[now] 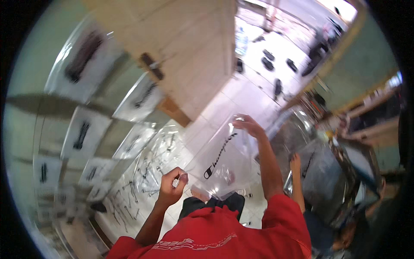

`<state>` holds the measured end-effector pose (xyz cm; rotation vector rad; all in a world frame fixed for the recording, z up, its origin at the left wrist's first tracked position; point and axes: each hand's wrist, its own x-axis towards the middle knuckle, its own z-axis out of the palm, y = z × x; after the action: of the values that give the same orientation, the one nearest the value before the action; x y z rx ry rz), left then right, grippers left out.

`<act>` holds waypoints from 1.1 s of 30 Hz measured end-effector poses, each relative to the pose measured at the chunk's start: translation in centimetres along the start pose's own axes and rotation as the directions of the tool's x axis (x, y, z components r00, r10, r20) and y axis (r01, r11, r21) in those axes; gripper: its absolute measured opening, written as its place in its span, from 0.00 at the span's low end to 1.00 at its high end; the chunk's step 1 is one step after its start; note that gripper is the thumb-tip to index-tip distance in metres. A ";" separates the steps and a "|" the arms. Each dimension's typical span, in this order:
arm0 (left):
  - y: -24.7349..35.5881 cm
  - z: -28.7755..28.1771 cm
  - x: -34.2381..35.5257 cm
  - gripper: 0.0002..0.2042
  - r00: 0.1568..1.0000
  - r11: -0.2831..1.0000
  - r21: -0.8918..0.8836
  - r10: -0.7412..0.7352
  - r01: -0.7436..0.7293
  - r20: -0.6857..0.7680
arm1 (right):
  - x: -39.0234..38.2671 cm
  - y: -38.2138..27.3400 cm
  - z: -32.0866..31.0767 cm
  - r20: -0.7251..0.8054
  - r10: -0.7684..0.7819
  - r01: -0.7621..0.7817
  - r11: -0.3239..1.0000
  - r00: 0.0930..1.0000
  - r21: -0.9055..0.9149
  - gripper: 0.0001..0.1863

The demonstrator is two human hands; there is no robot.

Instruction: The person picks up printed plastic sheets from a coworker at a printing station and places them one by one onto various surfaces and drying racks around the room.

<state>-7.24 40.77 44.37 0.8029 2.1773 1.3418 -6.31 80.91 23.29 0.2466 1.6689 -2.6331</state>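
1. The clear bag (230, 162) is up in the air, in front of the person and over the white tile floor (224, 103). It is spread out between the two hands, and its low end comes down near the dark shorts (233, 205).

2. The black writing on the bag goes on a slant, from low on the left up to high on the right. The bag's long way seems to slant like that too, but its see-through edges are hard to follow.

3. The left hand (174, 184) is curled up tight and pinches the bag's left corner. From this hand, the bag goes off to the right and a bit up.

4. The right hand (249, 124) is higher and farther out. Its fingers bend over the bag's top end and look closed on it, though they are a bit blurry. From this hand, most of the bag hangs down and to the left.

5. Both hands touch the bag, so neither one is nearer to it.

6. A heap of printed bags (161, 157) lies on the floor past the left hand. Over on the right, another person's hand (295, 163) is by a clear sheet (317, 170).
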 end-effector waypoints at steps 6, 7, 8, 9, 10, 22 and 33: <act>-7.1 -9.8 -7.3 0.05 0.943 0.989 0.140 0.007 0.042 -0.333 | 1.8 -10.5 13.6 -0.067 -0.282 0.150 0.682 0.957 -0.716 0.10; -8.6 -11.5 -8.5 0.06 0.916 0.989 0.126 -0.026 0.083 -0.400 | 1.6 -12.0 16.6 -0.039 -0.276 0.160 0.660 0.960 -0.734 0.10; -9.2 -12.0 -10.2 0.07 0.881 0.984 0.111 -0.073 0.140 -0.468 | 1.2 -13.2 19.2 -0.050 -0.226 0.084 0.548 0.973 -0.832 0.09; -9.7 -13.6 -11.3 0.07 0.843 0.981 0.129 -0.056 0.147 -0.534 | 1.5 -13.8 22.0 -0.075 -0.200 0.016 0.420 0.977 -0.907 0.09; -10.7 -15.0 -12.4 0.07 0.828 0.983 0.117 -0.056 0.145 -0.558 | 1.5 -13.6 24.4 -0.047 -0.200 0.038 0.402 0.979 -0.915 0.09; -11.5 -31.6 -16.7 0.20 0.520 0.881 -0.297 -0.070 -0.368 -0.851 | 4.8 -13.7 42.9 -0.031 -0.663 0.465 0.557 0.748 -0.689 0.09; -17.4 -37.7 -10.0 0.12 0.469 0.760 -0.514 -0.312 -0.399 -0.826 | 16.2 -14.3 44.2 -0.102 -0.635 0.482 0.672 0.765 -0.562 0.11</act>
<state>-28.46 3.67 45.30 -0.2735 1.9411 2.8064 -29.25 48.49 52.28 0.1087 2.8894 -2.4279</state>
